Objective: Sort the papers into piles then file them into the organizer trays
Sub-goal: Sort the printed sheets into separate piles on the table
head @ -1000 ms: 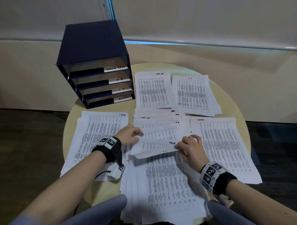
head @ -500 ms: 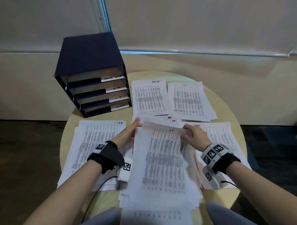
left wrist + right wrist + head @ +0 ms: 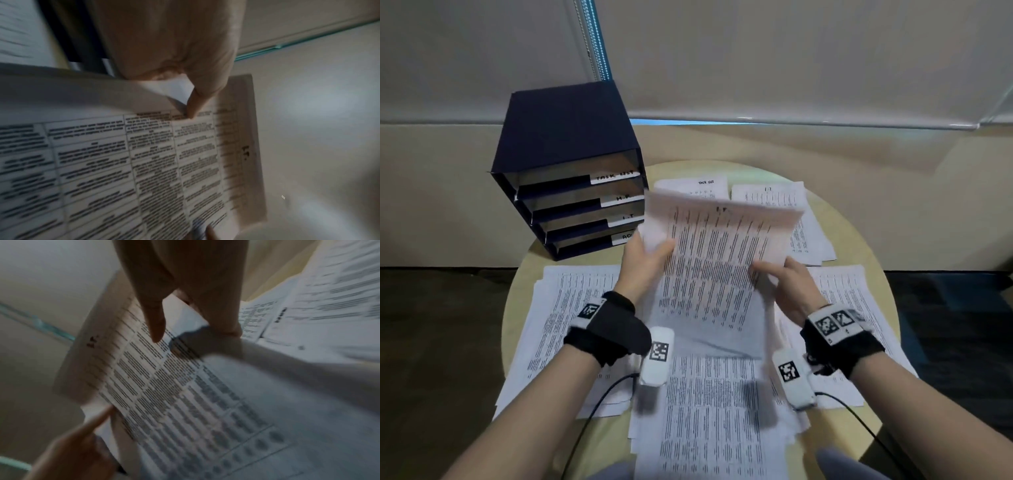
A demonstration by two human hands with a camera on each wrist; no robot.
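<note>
I hold a bundle of printed sheets (image 3: 717,267) up over the middle of the round table, its top sheet headed "I.T". My left hand (image 3: 645,262) grips its left edge, thumb (image 3: 194,104) on the print. On the right edge my right hand (image 3: 784,284) grips the bundle, its thumb (image 3: 154,321) on top. More sheets (image 3: 709,421) lie under the bundle near me. The dark blue organizer (image 3: 566,164) with labelled trays stands at the back left.
Sorted piles lie on the round table (image 3: 859,246): one at the left (image 3: 565,325), one at the right (image 3: 859,308), a "TASK LIST" pile (image 3: 691,186) and an "I.T" pile (image 3: 774,195) at the back. A wall closes the far side.
Both hands took hold of the loose middle sheets and lifted them as a bundle, up and away from me. The camera view shifted down.
</note>
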